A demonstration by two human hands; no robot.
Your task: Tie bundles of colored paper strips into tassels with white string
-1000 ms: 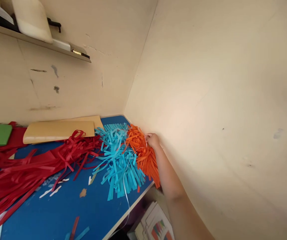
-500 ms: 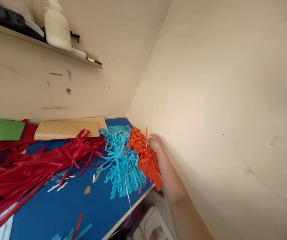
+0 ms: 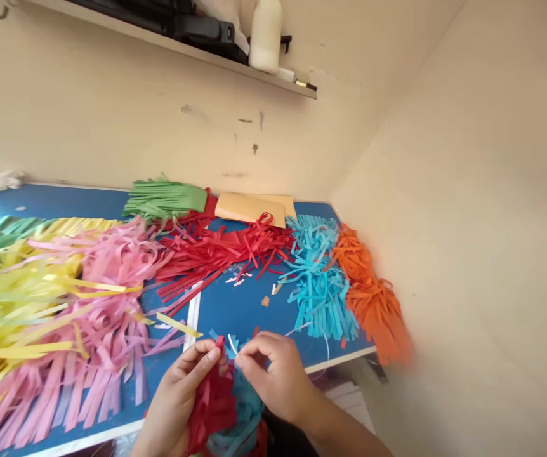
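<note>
My left hand [image 3: 185, 387] pinches the top of a red paper tassel [image 3: 211, 406], whose fringe hangs below the fingers. Close beside it, my right hand [image 3: 276, 371] holds the end of a thin white string [image 3: 233, 344] between thumb and forefinger. The string's tip points up toward the tassel's top, apart from it. A further length of string loops over the table edge to the right. Blue fringed paper [image 3: 242, 406] hangs behind and below the hands, partly hidden by them.
Fringed paper lies across the blue table [image 3: 228, 311]: yellow [image 3: 21, 304], pink [image 3: 116, 273], red [image 3: 207, 254], light blue [image 3: 323, 285] and orange [image 3: 373, 298]. Green paper [image 3: 169, 198] and folded tan paper [image 3: 252, 206] lie at the back. A wall shelf [image 3: 159, 47] holds a white bottle [image 3: 264, 38].
The view has swung left. My right hand has come back from the orange fringe at the wall corner to the front, holding the string. My left hand has entered with the red tassel.
</note>
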